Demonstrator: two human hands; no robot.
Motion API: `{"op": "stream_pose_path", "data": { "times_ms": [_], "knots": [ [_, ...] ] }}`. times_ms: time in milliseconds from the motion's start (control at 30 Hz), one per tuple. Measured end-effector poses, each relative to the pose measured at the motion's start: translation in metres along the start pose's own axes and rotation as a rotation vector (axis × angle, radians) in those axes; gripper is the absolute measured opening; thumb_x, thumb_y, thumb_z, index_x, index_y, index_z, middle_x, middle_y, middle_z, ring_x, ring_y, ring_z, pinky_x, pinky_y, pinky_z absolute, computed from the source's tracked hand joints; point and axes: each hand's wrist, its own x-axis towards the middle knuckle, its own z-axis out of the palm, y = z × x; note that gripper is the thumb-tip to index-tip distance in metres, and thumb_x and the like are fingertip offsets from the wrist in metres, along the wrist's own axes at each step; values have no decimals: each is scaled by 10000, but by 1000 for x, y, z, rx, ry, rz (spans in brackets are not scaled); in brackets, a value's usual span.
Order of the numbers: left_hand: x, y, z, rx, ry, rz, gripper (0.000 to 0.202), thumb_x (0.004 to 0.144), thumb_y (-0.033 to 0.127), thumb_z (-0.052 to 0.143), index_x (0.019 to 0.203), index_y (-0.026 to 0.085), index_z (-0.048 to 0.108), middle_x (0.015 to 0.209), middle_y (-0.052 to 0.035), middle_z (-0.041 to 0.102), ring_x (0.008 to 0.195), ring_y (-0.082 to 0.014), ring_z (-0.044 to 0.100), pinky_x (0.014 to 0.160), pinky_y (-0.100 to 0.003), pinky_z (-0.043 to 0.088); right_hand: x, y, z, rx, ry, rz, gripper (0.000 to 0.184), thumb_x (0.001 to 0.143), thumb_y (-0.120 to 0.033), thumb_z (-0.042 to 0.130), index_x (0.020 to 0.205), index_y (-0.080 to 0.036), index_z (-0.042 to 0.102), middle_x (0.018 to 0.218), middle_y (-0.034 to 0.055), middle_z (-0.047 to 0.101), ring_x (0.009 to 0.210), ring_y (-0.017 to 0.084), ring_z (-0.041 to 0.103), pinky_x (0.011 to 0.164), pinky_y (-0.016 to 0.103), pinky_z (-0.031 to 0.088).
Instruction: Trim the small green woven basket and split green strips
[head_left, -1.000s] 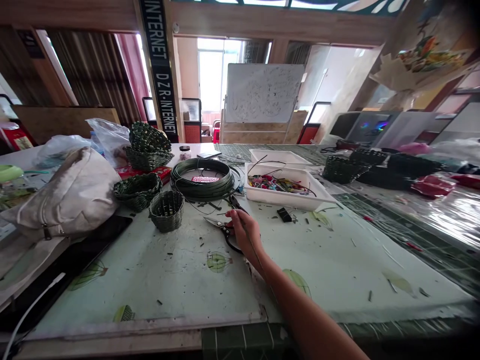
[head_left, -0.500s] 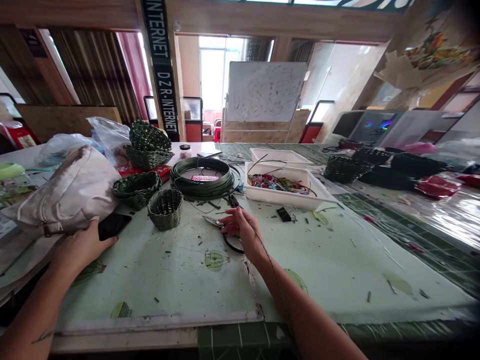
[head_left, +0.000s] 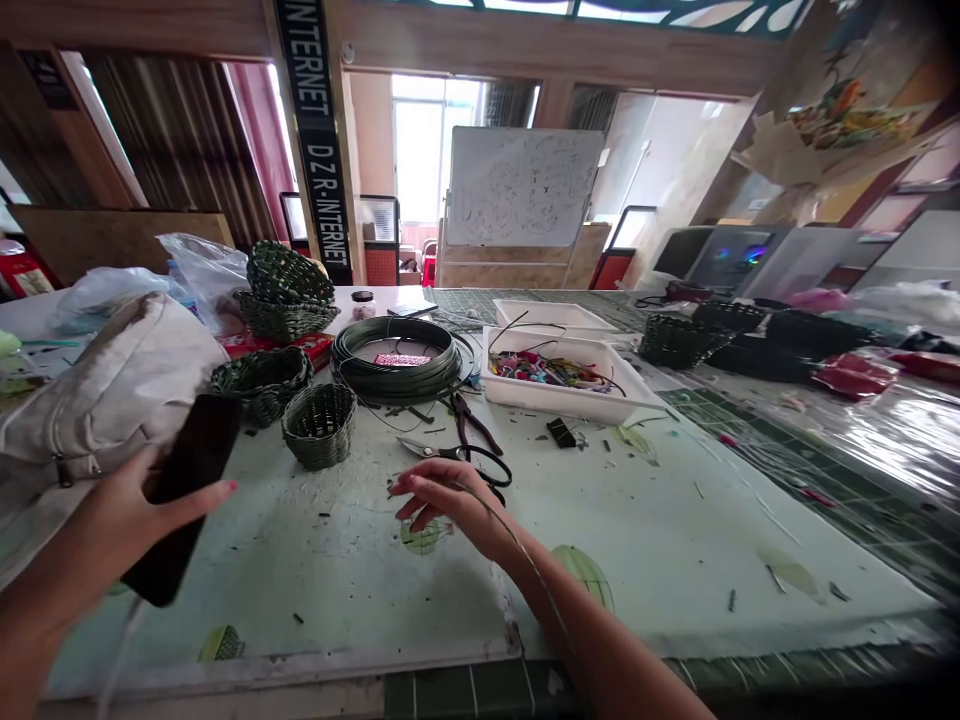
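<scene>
My left hand [head_left: 142, 505] grips a black smartphone [head_left: 196, 470] by its side edges, the phone tilted upright off the table with a white cable [head_left: 124, 650] hanging from its lower end. Over the middle of the table is my right hand [head_left: 450, 500], fingers loosely curled. A thin dark green strand [head_left: 536, 570] runs from between its fingers back along the wrist and forearm. Just beyond that hand lie scissors [head_left: 427, 448], blades to the left, and dark-handled pliers [head_left: 472, 425]. A small woven green basket [head_left: 320, 428] stands between my two hands, farther back.
Behind are a coil of green strand [head_left: 397, 375], a white tray [head_left: 570, 400] of colourful bits, and more woven baskets [head_left: 289, 310]. A pale bag [head_left: 97, 390] sits at left. A black binder clip [head_left: 561, 433] lies at right among scraps. Dark baskets [head_left: 667, 340] stand far right.
My left hand has lifted the phone from beside the bag and brought it nearer. My right hand has moved left and nearer, away from the scissors, uncovering them and the pliers.
</scene>
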Motion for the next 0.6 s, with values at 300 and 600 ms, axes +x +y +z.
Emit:
{"op": "stream_pose_path", "data": {
  "times_ms": [300,600],
  "knots": [
    [-40,79,112,-511,-420,101,710,504,393,854,1100,203,518,1001,-83,650,960,-282,616,767,-331,476,-6,7,8,317,-153,45,313,838,-444,660,908,-139,678,909,61,666,886,189,654,782,356,568],
    [-12,87,138,-984,-638,-37,362,714,414,728,928,134,644,854,-69,690,751,-179,630,642,-258,487,4,16,-6,447,143,75,367,819,-495,669,936,-149,697,880,58,691,788,152,650,716,252,533]
  ]
}}
